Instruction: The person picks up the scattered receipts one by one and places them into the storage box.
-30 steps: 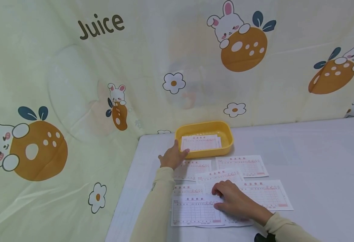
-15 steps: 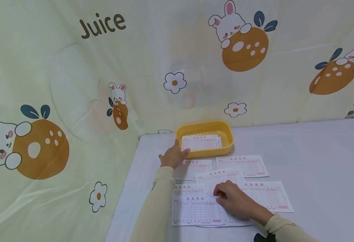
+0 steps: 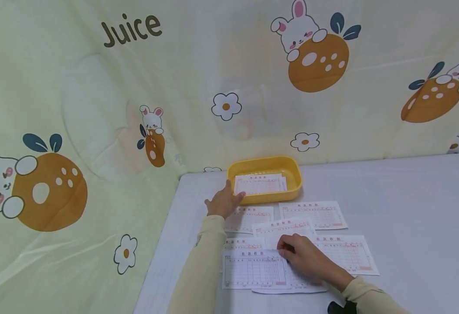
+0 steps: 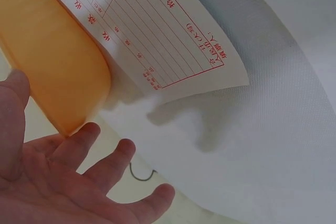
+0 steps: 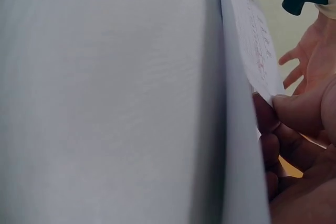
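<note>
The step in hand looks like taking up a single slip: the right grip (image 3: 304,259) pinches the upper right corner of the held slip (image 3: 254,270) between thumb and finger, with the remaining fingers curled in, as the right wrist view also shows. That slip is on the side of the bench (image 3: 421,218) nearer the person, towards its left edge, overlapping other printed slips; whether it is wholly clear of them cannot be told. The left grip (image 3: 223,204) holds the near left corner of the yellow tray (image 3: 270,199), thumb against the near wall and a finger round the end, the other fingers spread and touching nothing. The tray sits close to the far edge of the bench, near its far left corner, and already contains a few tray slips (image 3: 258,184). More loose slips (image 3: 313,214) lie flat between the tray and the person, some overlapping, so the gathering seems only part done. The next move seems to call for a firm pinch on that one corner, a gentle lift so no neighbouring slip is dragged along, and a low, level carry towards the tray while the left grip keeps it steady.
</note>
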`<state>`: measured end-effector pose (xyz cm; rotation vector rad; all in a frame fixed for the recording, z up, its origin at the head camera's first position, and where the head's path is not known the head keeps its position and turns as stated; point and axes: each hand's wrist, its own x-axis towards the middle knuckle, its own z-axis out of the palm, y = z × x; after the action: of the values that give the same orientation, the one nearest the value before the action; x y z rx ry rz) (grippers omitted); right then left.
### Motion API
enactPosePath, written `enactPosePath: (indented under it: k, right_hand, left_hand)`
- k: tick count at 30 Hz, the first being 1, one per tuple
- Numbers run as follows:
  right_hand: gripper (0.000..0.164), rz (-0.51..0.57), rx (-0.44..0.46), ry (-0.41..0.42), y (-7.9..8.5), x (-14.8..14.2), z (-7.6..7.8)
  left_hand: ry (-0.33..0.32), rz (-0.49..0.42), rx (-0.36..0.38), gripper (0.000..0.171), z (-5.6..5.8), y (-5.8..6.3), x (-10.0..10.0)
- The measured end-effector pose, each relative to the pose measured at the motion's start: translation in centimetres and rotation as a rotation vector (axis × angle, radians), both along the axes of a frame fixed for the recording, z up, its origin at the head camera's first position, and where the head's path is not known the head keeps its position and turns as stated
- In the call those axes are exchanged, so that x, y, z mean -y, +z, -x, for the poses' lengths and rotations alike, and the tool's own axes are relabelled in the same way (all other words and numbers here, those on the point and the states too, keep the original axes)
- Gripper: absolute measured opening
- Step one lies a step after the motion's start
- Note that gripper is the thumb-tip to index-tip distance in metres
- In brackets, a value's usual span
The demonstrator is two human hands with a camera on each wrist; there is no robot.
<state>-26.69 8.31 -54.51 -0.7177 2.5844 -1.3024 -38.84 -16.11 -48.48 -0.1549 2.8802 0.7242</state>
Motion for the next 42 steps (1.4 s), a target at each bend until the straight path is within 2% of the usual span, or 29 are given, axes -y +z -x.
enactPosePath:
  k: [7, 24, 30, 38, 42]
  right_hand:
    - [0.013, 0.017, 0.004, -0.043, -0.1, -0.3, 0.2]
    - [0.012, 0.083, -0.111, -0.087, 0.7, -1.8, 0.4]
    - [0.013, 0.069, -0.102, -0.125, 1.1, -2.5, 0.6]
    - [0.016, 0.055, -0.137, -0.168, 1.3, -3.4, 1.4]
    - [0.014, 0.048, -0.142, -0.201, 1.9, -3.7, 2.0]
  left_hand:
    - [-0.003, 0.013, 0.021, 0.086, 0.3, -0.2, 0.0]
    - [0.003, -0.007, 0.013, 0.085, 0.0, 0.1, 0.0]
    - [0.003, -0.010, 0.013, 0.085, -0.1, 0.0, 0.0]
    - [-0.004, -0.020, -0.001, 0.084, -0.2, -0.1, 0.2]
    - [-0.006, -0.029, -0.003, 0.085, 0.0, -0.1, 0.3]
